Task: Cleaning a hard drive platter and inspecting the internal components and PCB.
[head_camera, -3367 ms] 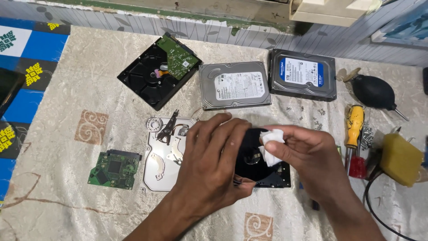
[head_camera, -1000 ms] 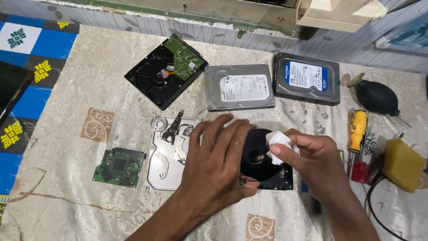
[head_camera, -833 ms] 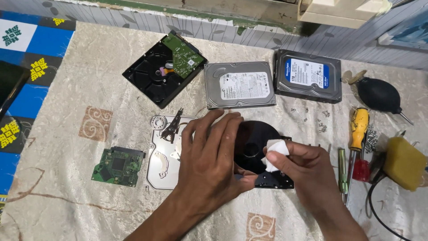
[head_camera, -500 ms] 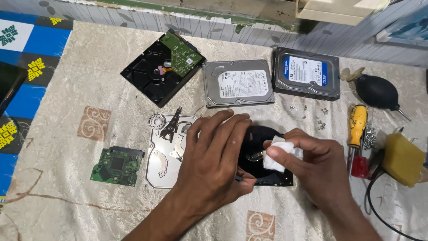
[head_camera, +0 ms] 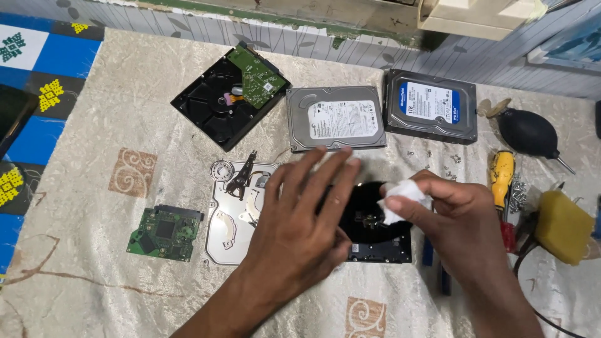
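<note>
Opened black hard-drive casing point(head_camera: 375, 235) lies flat under both hands. Left hand point(head_camera: 300, 219), fingers spread, presses it down; right hand point(head_camera: 451, 216), pinched on a white wad of tissue point(head_camera: 400, 194), has slid the wad back up toward the casing's far edge, wiping continuing.

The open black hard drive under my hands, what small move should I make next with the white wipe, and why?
Probably lower the white wipe back onto the dark round platter and sweep across it. The right hand pinches the wipe at the platter's right edge, while the left hand lies spread over the open black hard drive, steadying it.
</note>
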